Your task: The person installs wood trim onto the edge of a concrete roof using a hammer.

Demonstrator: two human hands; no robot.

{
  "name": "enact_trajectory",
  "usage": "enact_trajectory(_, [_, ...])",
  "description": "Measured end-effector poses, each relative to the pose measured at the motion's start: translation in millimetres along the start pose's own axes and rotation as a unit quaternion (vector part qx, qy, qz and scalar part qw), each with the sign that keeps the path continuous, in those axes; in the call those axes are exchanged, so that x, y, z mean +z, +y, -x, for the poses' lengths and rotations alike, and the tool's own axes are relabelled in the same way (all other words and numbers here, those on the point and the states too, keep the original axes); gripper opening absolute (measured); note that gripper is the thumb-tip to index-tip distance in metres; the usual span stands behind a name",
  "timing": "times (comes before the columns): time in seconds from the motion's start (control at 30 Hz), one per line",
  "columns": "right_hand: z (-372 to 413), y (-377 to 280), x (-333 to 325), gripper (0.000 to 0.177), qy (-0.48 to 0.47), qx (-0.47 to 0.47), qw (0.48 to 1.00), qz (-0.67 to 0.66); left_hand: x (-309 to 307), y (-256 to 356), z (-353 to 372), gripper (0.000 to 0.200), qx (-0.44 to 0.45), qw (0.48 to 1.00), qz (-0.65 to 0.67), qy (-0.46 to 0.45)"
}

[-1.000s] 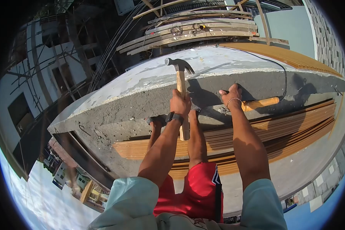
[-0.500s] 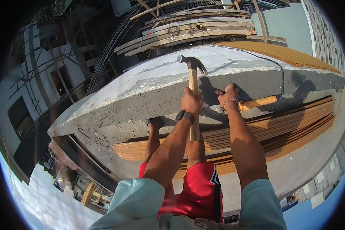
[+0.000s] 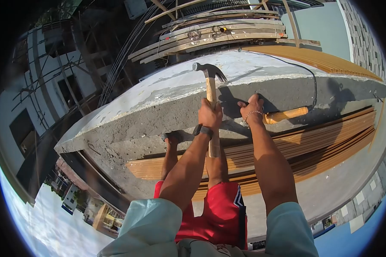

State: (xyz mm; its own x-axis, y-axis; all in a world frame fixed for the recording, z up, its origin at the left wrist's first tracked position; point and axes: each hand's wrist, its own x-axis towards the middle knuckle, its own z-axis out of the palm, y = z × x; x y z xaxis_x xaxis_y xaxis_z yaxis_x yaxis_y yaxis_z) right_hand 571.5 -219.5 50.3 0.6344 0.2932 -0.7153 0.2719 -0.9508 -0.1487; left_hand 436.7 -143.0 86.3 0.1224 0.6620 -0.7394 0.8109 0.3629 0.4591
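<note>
My left hand [image 3: 210,115], with a dark watch on the wrist, grips the wooden handle of a claw hammer [image 3: 209,81]. The hammer stands upright, its steel head level with the top edge of a grey concrete wall [image 3: 158,115]. My right hand [image 3: 251,108], wearing a bead bracelet, presses its curled fingers against the wall face just right of the hammer. Whether it pinches something small is hidden. A second wooden handle [image 3: 286,115] lies just right of that hand.
A black cable [image 3: 314,85] runs over the wall top down to the wooden handle. Orange-brown boards [image 3: 321,141] are stacked at the wall's foot under my legs and red shorts [image 3: 221,214]. Grey planks [image 3: 210,36] and scaffolding lie beyond the wall.
The hammer swung right and slightly up, then came back a little to the left. My right hand slid slightly left along the wall face.
</note>
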Motion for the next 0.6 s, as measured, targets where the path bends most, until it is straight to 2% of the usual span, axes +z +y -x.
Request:
enact_trajectory(0.03, [-2.0, -0.3, -3.4, 0.052, -0.005, -0.01, 1.0, 0.002, -0.3, 2.1, -3.1, 0.033, -0.002, 0.998, 0.052, 0.018])
enact_trajectory(0.07, [0.4, 3.0, -3.6, 0.051, -0.017, -0.013, 1.0, 0.004, 6.8, 4.2, -1.4, 0.033, 0.0, 0.999, 0.051, 0.012])
enact_trajectory(0.13, [4.4, 8.0, 0.0, 0.05, -0.023, -0.02, 0.999, 0.01, 5.1, 23.9, 22.7, 0.032, -0.001, 0.987, 0.048, 0.153])
enact_trajectory(0.17, [3.2, 4.9, -1.3, 0.051, -0.026, -0.003, 1.0, 0.01, 7.0, 15.8, 23.5, 0.031, 0.005, 0.993, 0.021, 0.114])
enact_trajectory(0.2, [2.2, -3.0, -4.8, 0.051, -0.024, 0.014, 1.0, 0.006, 5.5, 7.2, 17.3, 0.031, 0.007, 0.992, 0.022, 0.121])
enact_trajectory(0.27, [-4.0, -7.7, -8.2, 0.051, -0.017, 0.019, 1.0, -0.002, 4.8, -0.1, -1.4, 0.035, 0.014, 0.999, 0.029, 0.018])
enact_trajectory(0.33, [2.6, -1.7, -5.7, 0.05, -0.02, -0.001, 1.0, -0.007, 9.5, 12.4, 6.8, 0.035, 0.018, 0.999, 0.032, 0.04])
enact_trajectory(0.4, [3.9, 5.0, -1.0, 0.049, -0.011, -0.016, 1.0, -0.019, 14.1, 29.9, 23.9, 0.034, 0.026, 0.989, 0.024, 0.145])
enact_trajectory(0.43, [3.2, 5.2, -1.4, 0.049, -0.016, -0.018, 1.0, -0.016, 18.7, 18.5, 21.9, 0.033, 0.004, 0.998, 0.005, 0.069])
enact_trajectory(0.47, [1.4, 3.9, -1.0, 0.049, -0.018, -0.02, 1.0, -0.015, 16.6, 14.0, 18.4, 0.033, 0.006, 0.997, 0.004, 0.073])
enact_trajectory(0.53, [-6.8, 3.7, 1.7, 0.049, -0.007, -0.018, 1.0, -0.012, 14.8, 20.0, 9.4, 0.035, 0.027, 0.999, 0.043, 0.002])
enact_trajectory(0.57, [-7.9, 5.7, 6.5, 0.05, 0.001, -0.011, 1.0, 0.001, 18.7, 22.2, 9.4, 0.035, -0.015, 0.998, 0.057, 0.01])
enact_trajectory(0.6, [-5.2, 8.7, 11.2, 0.05, 0.003, -0.004, 1.0, 0.016, 21.5, 24.8, 15.0, 0.035, -0.018, 0.998, 0.055, 0.005])
